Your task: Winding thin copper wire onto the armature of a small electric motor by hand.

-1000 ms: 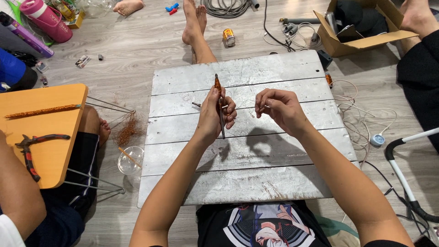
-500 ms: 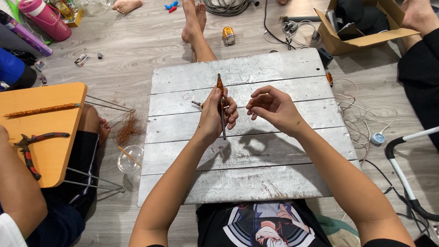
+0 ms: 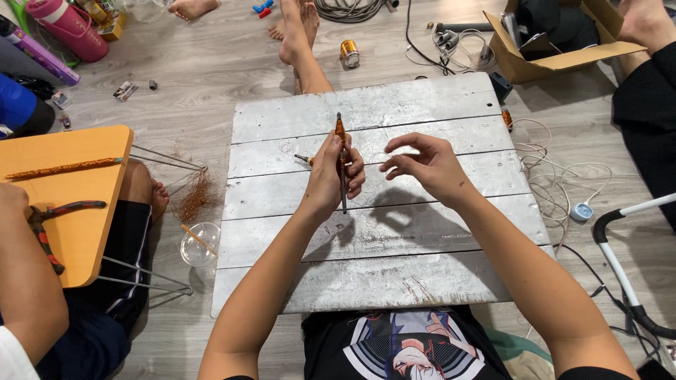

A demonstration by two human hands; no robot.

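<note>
Two hands: left hand (image 3: 336, 172) grips wire-wrapped rod (image 3: 341, 156) (upright), right hand (image 3: 422, 165) beside.

Two hands, the left hand (image 3: 336, 174) and the right hand (image 3: 422, 165), are working above one grey plank desk (image 3: 422, 232). Two copper-wound rods are showing: one rod (image 3: 341, 151) upright and another rod (image 3: 63, 168) lying on one orange desk (image 3: 84, 232), beside one pair of pliers (image 3: 49, 225). Possibly one clear cup (image 3: 198, 244) is sitting on the floor.

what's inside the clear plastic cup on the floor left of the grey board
The clear cup holds one thin tan stick, leaning with an end over the rim. Nothing else shows through its wall, though glare hides part of the bottom. It stands on the wood floor.
</note>
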